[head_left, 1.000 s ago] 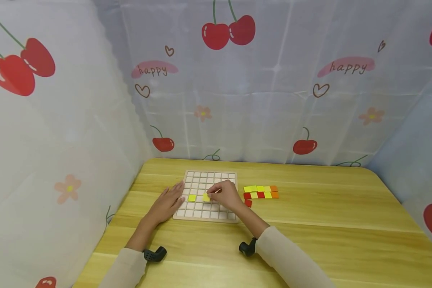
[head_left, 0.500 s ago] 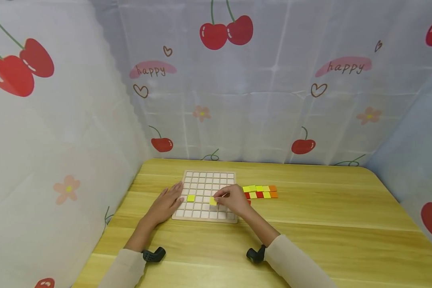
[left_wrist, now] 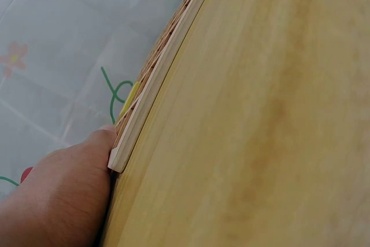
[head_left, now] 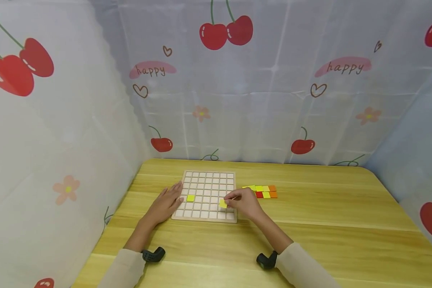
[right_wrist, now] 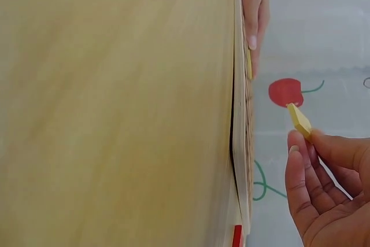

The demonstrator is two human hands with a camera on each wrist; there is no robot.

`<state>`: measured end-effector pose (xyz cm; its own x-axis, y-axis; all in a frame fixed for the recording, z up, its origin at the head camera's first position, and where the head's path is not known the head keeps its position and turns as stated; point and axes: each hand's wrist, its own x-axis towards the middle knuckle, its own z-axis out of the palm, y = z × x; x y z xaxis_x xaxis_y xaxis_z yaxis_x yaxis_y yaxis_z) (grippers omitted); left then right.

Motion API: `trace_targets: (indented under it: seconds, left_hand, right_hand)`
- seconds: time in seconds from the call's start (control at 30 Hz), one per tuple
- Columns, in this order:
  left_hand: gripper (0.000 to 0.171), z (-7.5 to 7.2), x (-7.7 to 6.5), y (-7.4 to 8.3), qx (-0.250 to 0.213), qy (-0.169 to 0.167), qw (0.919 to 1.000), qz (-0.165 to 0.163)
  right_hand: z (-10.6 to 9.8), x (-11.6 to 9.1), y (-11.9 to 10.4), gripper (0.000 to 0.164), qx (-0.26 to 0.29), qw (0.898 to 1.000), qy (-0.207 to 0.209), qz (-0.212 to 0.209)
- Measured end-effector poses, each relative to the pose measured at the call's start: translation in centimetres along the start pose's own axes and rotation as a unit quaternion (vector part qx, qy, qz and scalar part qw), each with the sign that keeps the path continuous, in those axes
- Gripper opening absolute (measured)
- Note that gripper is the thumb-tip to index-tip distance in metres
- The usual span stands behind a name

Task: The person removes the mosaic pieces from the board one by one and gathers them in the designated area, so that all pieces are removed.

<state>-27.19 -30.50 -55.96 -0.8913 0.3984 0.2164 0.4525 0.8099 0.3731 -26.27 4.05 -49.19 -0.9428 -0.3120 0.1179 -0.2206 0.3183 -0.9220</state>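
Note:
A pale wooden grid board (head_left: 204, 216) with square cells lies on the table. My right hand (head_left: 245, 203) pinches a small yellow square tile (head_left: 223, 203) by its edge, over the right part of the board; the right wrist view shows the tile (right_wrist: 299, 120) held in the air between thumb and finger. My left hand (head_left: 165, 204) lies flat with fingers extended along the board's left edge, the thumb touching its rim. In the left wrist view, the same hand (left_wrist: 66, 186) is at the board's corner. Another yellow tile (head_left: 190, 198) sits in a left cell of the grid.
Right of the board, two rows of loose yellow, red and orange tiles (head_left: 266, 195) lie on the wooden table (head_left: 327, 208), partly hidden behind the right hand. A cherry-print curtain (head_left: 216, 88) stands behind the table and along both sides.
My right hand has moved rightward and slightly nearer, carrying the pinched yellow tile from the board's middle to its right side. My left hand has stayed put.

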Motion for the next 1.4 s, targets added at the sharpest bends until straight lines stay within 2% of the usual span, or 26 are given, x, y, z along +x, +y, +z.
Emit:
trace_targets:
  seconds: [0.63,0.83,1.2,1.4]
  left_hand:
    - [0.062,-0.1,0.1,0.0,-0.004,-0.004,1.0000,-0.003]
    - [0.061,-0.2,0.1,0.2,-0.006,-0.008,0.9999,-0.004]
    - [0.061,-0.1,0.1,0.3,-0.005,-0.007,1.0000,0.002]
    - [0.062,-0.1,0.0,0.2,-0.007,-0.004,1.0000,-0.004]
  right_hand:
    - [-2.8,-1.5,1.1,0.009,0.022,1.000,0.004,0.022]
    - [-3.7,-1.5,1.7,0.012,0.025,0.999,0.004,0.019]
    - [-5.7,-1.3,1.9,0.017,0.025,0.999,0.001,0.044]
    - [-7.0,-0.7,2.0,0.015,0.005,0.998,0.022,0.061]
